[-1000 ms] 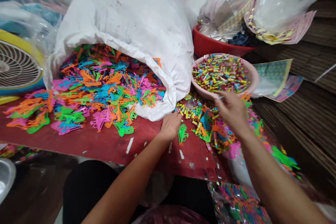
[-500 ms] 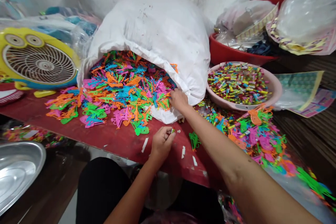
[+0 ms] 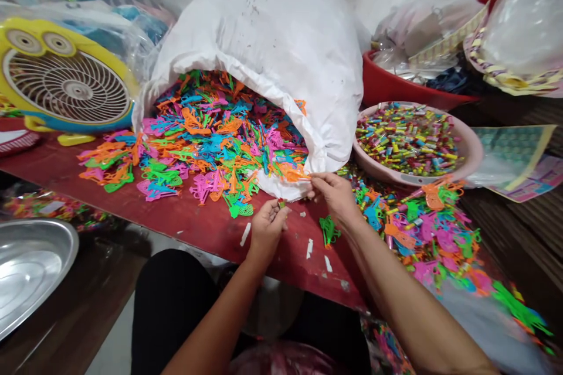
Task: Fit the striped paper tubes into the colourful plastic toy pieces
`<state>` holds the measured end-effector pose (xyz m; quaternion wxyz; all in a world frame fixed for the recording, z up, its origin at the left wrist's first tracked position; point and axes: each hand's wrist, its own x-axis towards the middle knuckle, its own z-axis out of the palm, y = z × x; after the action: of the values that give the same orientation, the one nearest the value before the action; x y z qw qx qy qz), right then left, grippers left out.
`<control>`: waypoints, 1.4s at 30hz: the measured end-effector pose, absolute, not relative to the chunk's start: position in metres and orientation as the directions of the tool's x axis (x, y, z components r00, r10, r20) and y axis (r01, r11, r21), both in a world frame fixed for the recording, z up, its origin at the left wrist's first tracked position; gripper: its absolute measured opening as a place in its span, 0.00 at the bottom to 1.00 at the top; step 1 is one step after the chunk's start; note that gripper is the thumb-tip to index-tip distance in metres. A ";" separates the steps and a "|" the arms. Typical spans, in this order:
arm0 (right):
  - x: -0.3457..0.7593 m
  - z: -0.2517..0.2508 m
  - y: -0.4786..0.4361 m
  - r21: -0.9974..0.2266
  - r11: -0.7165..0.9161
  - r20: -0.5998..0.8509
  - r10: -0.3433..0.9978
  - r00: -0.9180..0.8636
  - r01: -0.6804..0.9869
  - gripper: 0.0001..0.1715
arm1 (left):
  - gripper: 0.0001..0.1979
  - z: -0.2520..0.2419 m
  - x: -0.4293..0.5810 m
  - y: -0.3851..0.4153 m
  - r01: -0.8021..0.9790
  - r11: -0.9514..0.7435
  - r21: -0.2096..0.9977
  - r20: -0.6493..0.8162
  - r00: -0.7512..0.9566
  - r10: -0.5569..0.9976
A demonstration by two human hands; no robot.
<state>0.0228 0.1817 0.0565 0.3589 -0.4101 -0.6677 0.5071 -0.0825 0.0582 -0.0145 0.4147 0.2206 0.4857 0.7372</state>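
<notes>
My left hand point(image 3: 267, 227) is closed over the red table, pinching a small tube point(image 3: 281, 204) that is mostly covered by the fingers. To its right, my right hand point(image 3: 335, 194) has thumb and fingertips together on the end of an orange plastic piece point(image 3: 295, 175), at the sack's lower lip. A white sack point(image 3: 281, 29) lies on its side, its mouth facing me. Out of it spills a heap of small plastic pieces point(image 3: 211, 146) in orange, green, blue and pink, some with mesh heads. A lone green piece point(image 3: 328, 231) lies below my right hand.
A pink basin point(image 3: 472, 158) full of small colourful tubes stands to the right, with more mixed plastic pieces point(image 3: 433, 231) in front. Behind is a red tub point(image 3: 382, 82). At left are a yellow fan point(image 3: 77, 88) and a metal bowl point(image 3: 33, 281). White scraps dot the red table point(image 3: 211, 237).
My right hand has drawn back from the heap toward the right and down, now pinching an orange piece. My left hand has shifted slightly up, still holding the small tube. The view has moved slightly.
</notes>
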 end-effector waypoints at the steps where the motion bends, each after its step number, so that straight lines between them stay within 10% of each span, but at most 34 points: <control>1: 0.029 0.055 0.173 -0.993 0.017 -0.034 0.905 -0.423 0.115 0.14 | 0.16 -0.013 -0.082 0.058 -0.407 -0.185 0.895 -0.088 -0.566 0.820; 9: 0.056 0.043 0.118 -0.980 -0.200 -0.172 0.859 -0.482 -0.007 0.19 | 0.15 -0.005 -0.075 0.053 -0.439 -0.148 0.886 -0.106 -0.502 0.858; 15: 0.079 0.049 0.110 -0.969 0.133 -0.015 0.806 -0.592 0.206 0.17 | 0.14 0.002 -0.079 0.047 -0.495 -0.115 0.861 -0.122 -0.421 0.899; 19: 0.092 0.060 0.124 -0.571 0.756 0.432 0.609 -0.665 0.322 0.24 | 0.14 0.006 -0.081 0.041 -0.457 -0.020 0.889 -0.101 -0.240 0.966; 24: 0.099 0.063 0.139 -0.194 0.956 0.402 0.280 -0.872 0.219 0.21 | 0.15 0.007 -0.077 0.040 -0.364 0.037 0.931 -0.086 -0.118 0.989; 34: 0.098 0.039 0.113 -0.836 0.427 0.198 0.820 -0.537 0.344 0.14 | 0.12 -0.001 -0.059 0.051 -0.232 0.001 0.973 -0.090 -0.373 0.923; 42: 0.087 0.026 0.099 -0.827 0.430 0.221 0.841 -0.495 0.361 0.13 | 0.10 -0.014 -0.058 0.051 -0.052 -0.079 0.996 0.053 -0.387 0.921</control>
<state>0.0872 0.0988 0.0260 0.3236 -0.3846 -0.7812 0.3701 -0.0580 0.0506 -0.0144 0.3914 0.3918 0.5545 0.6211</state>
